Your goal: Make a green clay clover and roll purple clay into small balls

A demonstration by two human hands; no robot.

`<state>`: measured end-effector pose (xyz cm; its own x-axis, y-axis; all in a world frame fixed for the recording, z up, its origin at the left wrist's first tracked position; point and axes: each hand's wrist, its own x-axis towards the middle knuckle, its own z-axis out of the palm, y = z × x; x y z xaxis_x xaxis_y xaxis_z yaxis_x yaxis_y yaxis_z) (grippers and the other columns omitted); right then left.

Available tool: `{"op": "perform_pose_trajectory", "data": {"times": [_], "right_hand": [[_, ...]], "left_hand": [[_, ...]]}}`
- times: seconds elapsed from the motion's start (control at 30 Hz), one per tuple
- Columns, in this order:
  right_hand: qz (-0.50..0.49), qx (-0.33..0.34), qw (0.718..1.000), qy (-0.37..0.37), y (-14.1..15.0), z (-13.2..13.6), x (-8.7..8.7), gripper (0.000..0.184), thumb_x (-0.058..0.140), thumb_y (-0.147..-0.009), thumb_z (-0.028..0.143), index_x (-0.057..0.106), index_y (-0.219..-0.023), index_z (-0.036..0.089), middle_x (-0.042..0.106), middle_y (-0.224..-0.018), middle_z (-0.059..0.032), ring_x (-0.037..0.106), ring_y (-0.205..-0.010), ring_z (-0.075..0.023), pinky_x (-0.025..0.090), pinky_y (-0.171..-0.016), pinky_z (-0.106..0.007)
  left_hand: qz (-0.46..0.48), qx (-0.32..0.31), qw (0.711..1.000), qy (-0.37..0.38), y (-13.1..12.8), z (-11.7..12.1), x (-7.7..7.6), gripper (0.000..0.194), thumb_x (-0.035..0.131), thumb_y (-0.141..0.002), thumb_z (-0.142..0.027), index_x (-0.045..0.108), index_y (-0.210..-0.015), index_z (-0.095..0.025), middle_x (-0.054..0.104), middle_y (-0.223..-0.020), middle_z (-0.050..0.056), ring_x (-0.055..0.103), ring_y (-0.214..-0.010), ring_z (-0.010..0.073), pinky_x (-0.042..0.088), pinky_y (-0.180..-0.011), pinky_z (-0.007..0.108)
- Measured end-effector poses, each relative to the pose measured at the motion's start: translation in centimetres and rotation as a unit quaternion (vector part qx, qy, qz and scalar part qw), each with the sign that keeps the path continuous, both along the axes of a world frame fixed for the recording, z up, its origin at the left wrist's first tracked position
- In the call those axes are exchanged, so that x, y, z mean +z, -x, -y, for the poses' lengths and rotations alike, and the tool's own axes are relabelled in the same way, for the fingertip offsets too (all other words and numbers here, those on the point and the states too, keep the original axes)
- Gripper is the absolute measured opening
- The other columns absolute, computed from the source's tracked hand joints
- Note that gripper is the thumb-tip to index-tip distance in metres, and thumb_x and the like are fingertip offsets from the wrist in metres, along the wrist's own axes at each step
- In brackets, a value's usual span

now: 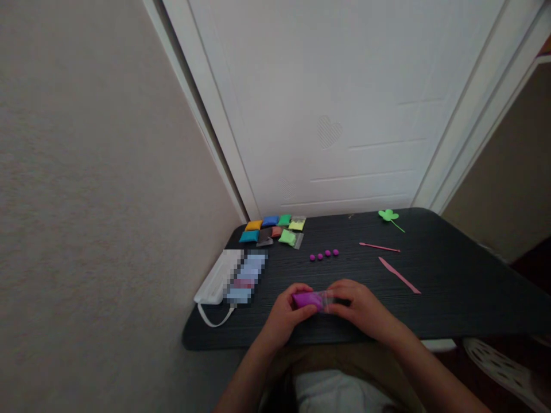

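Observation:
Near the front edge of the dark table [344, 327], a small clear bag of purple clay [307, 300] is held between both hands. My left hand [286, 310] grips the filled end, thumb in front and fingers behind. At the bag's clear, zip-like end, my right hand [355, 304] pinches the plastic between thumb and fingers. Beyond the hands lies a short row of several small purple balls [328, 253]. To their right are a thin pink modelling stick [379, 247] and a pink modelling knife [399, 275].
Several bags of coloured clay [270, 220] lie at the back left. A white power bank [220, 278] and a blurred-out phone [246, 281], with a white cable [210, 322], sit at the left. A green clover-like flower [388, 215] lies at the back right. Behind stands a white door [344, 86].

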<state>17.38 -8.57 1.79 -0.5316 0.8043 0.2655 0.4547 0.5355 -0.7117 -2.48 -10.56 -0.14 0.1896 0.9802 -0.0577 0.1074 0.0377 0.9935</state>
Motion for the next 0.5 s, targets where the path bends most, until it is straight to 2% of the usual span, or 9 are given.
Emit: {"op": "perform_pose_trajectory", "data": {"times": [0.17, 0.37, 0.5], "right_hand": [[0.014, -0.023, 0.999, -0.018, 0.38, 0.34, -0.21, 0.023, 0.057, -0.073, 0.038, 0.063, -0.093, 0.028, 0.064, -0.092, 0.0002, 0.055, -0.087, -0.0158, 0.04, -0.08, -0.028], [-0.003, -0.025, 1.0, 0.012, 0.64, 0.27, -0.51, 0.023, 0.053, -0.077, 0.036, 0.062, -0.096, 0.028, 0.065, -0.092, 0.0007, 0.056, -0.087, -0.0144, 0.041, -0.079, -0.026], [-0.007, -0.028, 0.999, 0.021, 0.81, 0.28, -0.64, 0.023, 0.055, -0.075, 0.036, 0.064, -0.093, 0.026, 0.066, -0.089, -0.0009, 0.057, -0.085, -0.0159, 0.042, -0.078, -0.027]], "left_hand": [[-0.004, 0.009, 1.0, 0.006, -0.03, -0.12, 0.0, 0.035, 0.065, -0.063, -0.028, 0.053, -0.094, -0.017, 0.053, -0.08, 0.0, 0.046, -0.069, 0.0103, 0.037, -0.063, 0.021], [0.026, 0.004, 0.999, 0.022, -0.17, -0.21, -0.08, 0.034, 0.065, -0.063, -0.027, 0.052, -0.093, -0.016, 0.052, -0.078, -0.001, 0.046, -0.067, 0.0098, 0.037, -0.062, 0.021], [0.023, 0.011, 1.0, 0.005, -0.21, -0.23, 0.02, 0.033, 0.066, -0.062, -0.026, 0.054, -0.091, -0.016, 0.053, -0.082, 0.0, 0.047, -0.072, 0.0107, 0.037, -0.066, 0.021]]}}
